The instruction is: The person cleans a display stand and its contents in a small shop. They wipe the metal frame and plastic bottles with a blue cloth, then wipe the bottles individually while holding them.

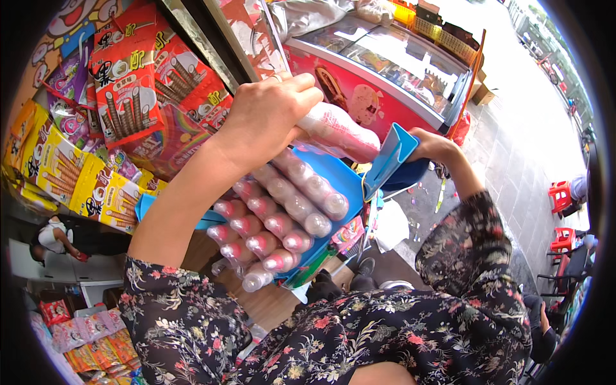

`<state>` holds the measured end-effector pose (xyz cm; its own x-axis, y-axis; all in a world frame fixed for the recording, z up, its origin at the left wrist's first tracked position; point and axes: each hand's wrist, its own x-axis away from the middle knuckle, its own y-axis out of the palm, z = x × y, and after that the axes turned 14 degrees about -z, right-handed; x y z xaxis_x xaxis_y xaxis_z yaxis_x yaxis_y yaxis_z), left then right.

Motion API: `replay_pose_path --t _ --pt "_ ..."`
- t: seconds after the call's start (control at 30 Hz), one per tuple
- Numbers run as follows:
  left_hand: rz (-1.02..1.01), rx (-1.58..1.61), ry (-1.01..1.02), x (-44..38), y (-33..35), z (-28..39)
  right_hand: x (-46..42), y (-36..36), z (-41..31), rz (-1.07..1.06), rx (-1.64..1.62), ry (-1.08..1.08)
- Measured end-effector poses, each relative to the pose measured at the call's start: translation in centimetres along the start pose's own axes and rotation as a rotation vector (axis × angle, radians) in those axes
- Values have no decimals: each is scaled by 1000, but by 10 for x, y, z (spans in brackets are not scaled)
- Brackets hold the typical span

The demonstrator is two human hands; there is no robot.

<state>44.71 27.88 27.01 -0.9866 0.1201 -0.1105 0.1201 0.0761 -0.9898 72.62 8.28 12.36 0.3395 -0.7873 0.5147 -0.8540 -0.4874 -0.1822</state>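
My left hand (pixel 276 103) grips a pink-and-white plastic-wrapped bottle-shaped pack (pixel 342 132) that bears writing. Tilted, the pack lies over the far side of a blue plastic tray (pixel 353 185). Below it, several rows of small rounded bottles (pixel 288 207) in clear plastic, many with pink tops, fill the tray and overhang its near edge. To the right, my right hand (pixel 426 147) is closed at an upright blue plastic flap (pixel 393 156) at the tray's end; its fingertips are partly hidden. Under that hand hangs a dark blue thing (pixel 406 177) I cannot identify.
Red wafer-roll bags (pixel 127 91) and yellow ones (pixel 79 178) hang at left. An ice-cream chest freezer (pixel 385 62) stands ahead, a broom-like stick (pixel 474 82) leaning on it. A person (pixel 55 238) is at far left; red stools (pixel 560 197) stand on the pavement at right.
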Motion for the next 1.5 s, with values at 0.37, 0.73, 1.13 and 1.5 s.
replay_pose_path --t 0.37,0.73,1.13,1.5 --pt "-79 -312 297 -17 71 33 106 168 114 679 -352 -65" --pt "-27 -229 86 -35 142 76 98 226 143 671 -287 -16" --pt "-387 408 146 35 77 18 84 296 117 737 -597 -68" --pt "-526 57 236 14 111 35 38 300 60 640 -435 -179"
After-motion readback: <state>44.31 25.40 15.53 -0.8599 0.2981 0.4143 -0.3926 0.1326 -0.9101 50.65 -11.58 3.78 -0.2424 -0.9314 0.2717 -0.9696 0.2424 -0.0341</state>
